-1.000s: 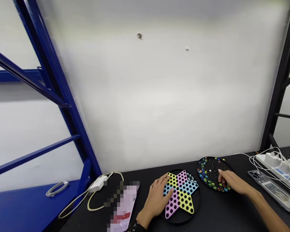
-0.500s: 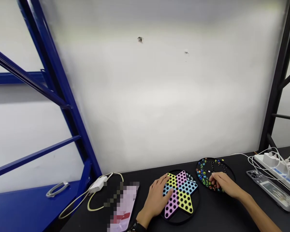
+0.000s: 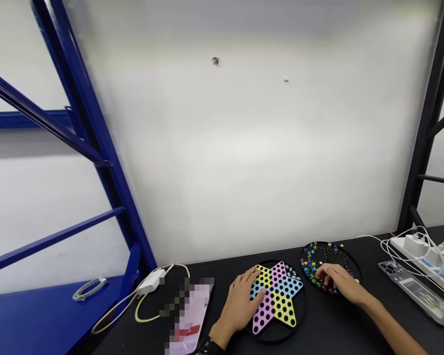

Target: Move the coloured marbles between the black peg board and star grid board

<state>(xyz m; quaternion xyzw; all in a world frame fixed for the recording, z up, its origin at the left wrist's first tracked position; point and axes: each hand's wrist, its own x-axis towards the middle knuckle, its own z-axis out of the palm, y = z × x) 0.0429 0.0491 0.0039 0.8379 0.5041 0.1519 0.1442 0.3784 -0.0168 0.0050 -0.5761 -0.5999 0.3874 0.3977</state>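
The marbles point(image 3: 308, 261) lie in the round black tray point(image 3: 350, 261), most thickly along its left and near sides, while its right part shows mainly bare dark surface. The right hand point(image 3: 335, 278) is over the near edge of this tray; within the last second it has slid leftward from the near-right part, and its fingers, which reached downward, have curled in towards the palm. In the last half second it has shifted only slightly further left. That puts the fingertips over the denser marbles, so I judge the work in hand to be at the stage of gathering or picking among them. The right grip is bent and drawn in, but I cannot tell whether a marble is pinched in it. Just left of the tray sits the star-patterned board point(image 3: 283, 301), its holes bare where they show, with a few clear marbles point(image 3: 291, 271) in the gap at its far right. The left hand point(image 3: 240, 298) has hardly moved: its grip is spread, fingers laid over the board's left side and thumb held apart, which probably steadies it. Further out on the black tabletop point(image 3: 329, 328) are a partly blurred pink item point(image 3: 192, 313) to the left and a grey phone point(image 3: 416, 291) beside a white power strip point(image 3: 427, 259) to the right.
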